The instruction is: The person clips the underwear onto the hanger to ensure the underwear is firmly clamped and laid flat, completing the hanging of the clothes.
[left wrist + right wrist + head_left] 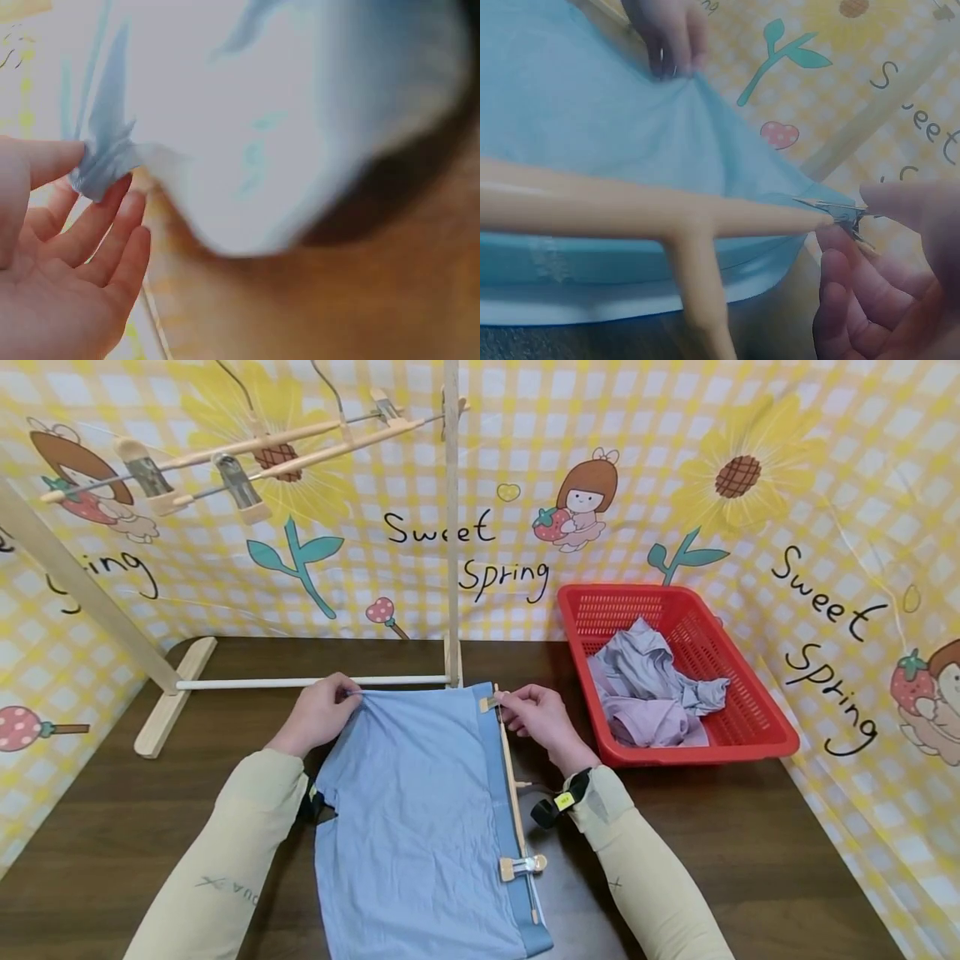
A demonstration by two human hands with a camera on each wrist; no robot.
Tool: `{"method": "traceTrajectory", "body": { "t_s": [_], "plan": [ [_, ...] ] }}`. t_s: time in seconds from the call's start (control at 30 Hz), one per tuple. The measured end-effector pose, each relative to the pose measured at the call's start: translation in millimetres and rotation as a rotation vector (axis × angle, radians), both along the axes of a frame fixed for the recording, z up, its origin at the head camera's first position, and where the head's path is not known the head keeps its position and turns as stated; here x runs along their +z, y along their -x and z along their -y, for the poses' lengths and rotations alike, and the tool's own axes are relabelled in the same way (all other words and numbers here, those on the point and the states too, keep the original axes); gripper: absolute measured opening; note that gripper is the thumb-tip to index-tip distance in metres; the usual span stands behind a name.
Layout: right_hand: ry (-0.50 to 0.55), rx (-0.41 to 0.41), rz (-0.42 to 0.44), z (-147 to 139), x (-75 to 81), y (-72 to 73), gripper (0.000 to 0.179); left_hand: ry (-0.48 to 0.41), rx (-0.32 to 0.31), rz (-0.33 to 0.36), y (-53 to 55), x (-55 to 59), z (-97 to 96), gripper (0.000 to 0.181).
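Observation:
Light-blue shorts (420,793) lie with the waistband (491,760) to the right, along a wooden clip hanger (512,768). My left hand (318,710) pinches the cloth at the far left corner and draws it up into folds; in the left wrist view the bunched fabric (105,161) sits between thumb and fingers. At the far end of the hanger, my right hand (542,714) pinches the upper clip (489,702), which is at the waistband's edge. The lower clip (522,867) sits over the waistband nearer me. A wooden bar and hook stem (694,270) cross the right wrist view.
A red basket (705,753) with crumpled grey and pinkish clothes (648,685) stands at the right. Behind the shorts is a wooden rack (453,568) with a white lower rail (247,683). Two clip hangers (300,460) hang at upper left. Patterned cloth (510,410) forms the backdrop.

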State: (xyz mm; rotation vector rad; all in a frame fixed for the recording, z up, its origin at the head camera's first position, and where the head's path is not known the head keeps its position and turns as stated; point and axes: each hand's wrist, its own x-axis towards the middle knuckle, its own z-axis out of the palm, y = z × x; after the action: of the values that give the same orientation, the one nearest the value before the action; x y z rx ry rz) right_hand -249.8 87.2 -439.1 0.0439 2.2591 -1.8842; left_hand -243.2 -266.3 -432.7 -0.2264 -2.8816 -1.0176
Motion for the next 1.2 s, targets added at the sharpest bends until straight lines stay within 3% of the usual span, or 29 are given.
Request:
{"method": "traceTrajectory", "body": {
  "t_s": [0.13,0.33,0.6,0.83,1.03,1.2],
  "plan": [
    [0.004,0.004,0.004,4,-4.1,0.4,0.031,-0.043,0.063,0.020,1.7,11.9,4.5,0.022],
    [0.067,0.011,0.013,11,-5.5,1.4,0.030,-0.044,0.120,0.009,12.6,30.7,6.8,0.024],
    [0.093,-0.003,0.046,17,-3.6,6.3,0.033,-0.019,0.151,-0.020,26.7,46.5,5.3,0.024],
    [-0.022,0.005,0.105,16,-2.9,14.0,0.035,0.015,0.135,0.045,32.0,40.0,-0.5,0.026],
    [-0.119,0.042,0.117,15,-0.9,14.9,0.033,0.041,0.140,0.088,30.3,24.4,-2.4,0.025],
    [-0.184,0.091,0.106,14,3.5,13.7,0.036,0.053,0.142,0.105,26.2,20.0,-4.8,0.024]
  ]
}}
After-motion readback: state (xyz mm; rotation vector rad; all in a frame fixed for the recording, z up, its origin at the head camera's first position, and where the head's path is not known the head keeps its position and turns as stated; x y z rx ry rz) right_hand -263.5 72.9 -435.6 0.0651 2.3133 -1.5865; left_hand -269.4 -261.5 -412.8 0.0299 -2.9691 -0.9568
